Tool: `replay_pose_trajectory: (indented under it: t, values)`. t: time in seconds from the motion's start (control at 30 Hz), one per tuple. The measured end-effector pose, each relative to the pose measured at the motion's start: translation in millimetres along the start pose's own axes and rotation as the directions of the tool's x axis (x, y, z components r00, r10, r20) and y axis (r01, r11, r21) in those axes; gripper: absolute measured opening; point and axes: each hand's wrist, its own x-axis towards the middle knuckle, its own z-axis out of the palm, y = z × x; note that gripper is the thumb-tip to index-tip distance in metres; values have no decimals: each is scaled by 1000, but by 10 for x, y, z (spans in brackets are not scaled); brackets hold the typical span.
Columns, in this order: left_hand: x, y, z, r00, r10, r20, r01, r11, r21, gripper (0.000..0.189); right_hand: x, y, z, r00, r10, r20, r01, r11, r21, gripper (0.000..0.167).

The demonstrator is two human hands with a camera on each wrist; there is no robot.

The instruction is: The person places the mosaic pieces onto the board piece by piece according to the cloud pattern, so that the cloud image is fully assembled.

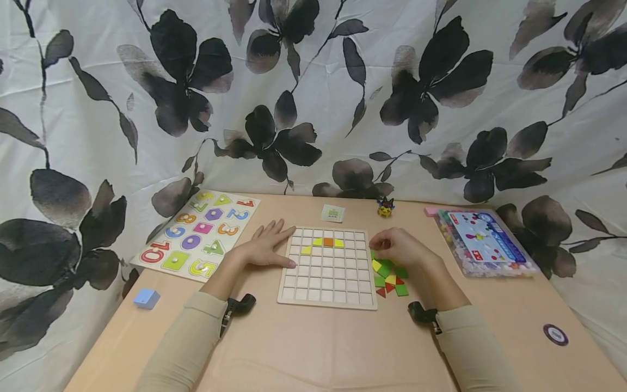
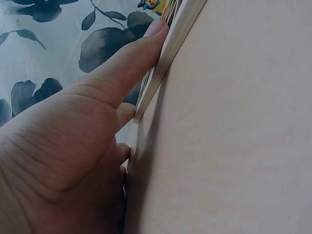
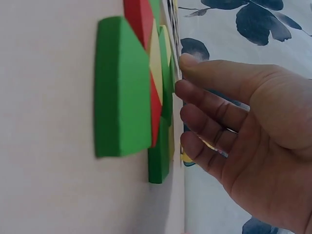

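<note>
A light wooden grid board [image 1: 327, 302] lies on the table, with yellow and orange tiles [image 1: 328, 242] in its upper squares. My left hand [image 1: 264, 245] rests spread at the board's left side; in the left wrist view its thumb [image 2: 139, 53] touches the edge. My right hand [image 1: 404, 247] hovers with bent fingers by the board's right edge, over a loose pile of green, yellow and red tiles [image 1: 401, 290]. The right wrist view shows the right thumb [image 3: 219, 73] close to the fingers, near a green tile [image 3: 131, 97]. Whether a tile is pinched between them is hidden.
A number-and-shape sheet [image 1: 196, 234] lies left, with a blue block [image 1: 146, 298] before it. Behind the board are a small card [image 1: 333, 213] and a yellow-black figurine [image 1: 385, 207]. Right are a clear case [image 1: 485, 242] and a dark round disc [image 1: 555, 335]. A floral cloth [image 1: 343, 81] hangs behind.
</note>
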Motion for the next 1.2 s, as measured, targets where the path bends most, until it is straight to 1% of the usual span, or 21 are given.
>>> replay_pose_trajectory:
  t: [0.2, 0.37, 0.6, 0.77, 0.93, 1.07, 1.2]
  values:
    - [-1, -3, -5, 1000, 1, 1, -1, 1000, -6, 110, 28, 15, 21, 1000, -1, 8, 2, 999, -42, 24]
    - [6, -12, 2, 1000, -2, -1, 2, 1000, 3, 110, 36, 20, 31, 1000, -9, 7, 9, 1000, -26, 23]
    - [12, -27, 11, 1000, -2, -2, 2, 1000, 4, 111, 34, 13, 24, 999, 40, 5, -40, 999, -17, 20]
    - [16, -31, 16, 1000, 2, -7, -2, 1000, 9, 111, 32, 20, 17, 1000, 27, 8, -27, 999, -17, 16]
    - [16, -28, 15, 1000, 3, -6, -3, 1000, 12, 111, 28, 18, 18, 1000, 12, 10, -12, 1000, 10, 13]
    - [8, -23, 7, 1000, 1, -5, -1, 1000, 17, 111, 27, 5, 3, 1000, 11, -2, -11, 999, 30, 12]
    - [7, -23, 5, 1000, 2, -3, -2, 1000, 21, 111, 20, 2, -14, 999, 17, -46, -15, 999, 48, 15]
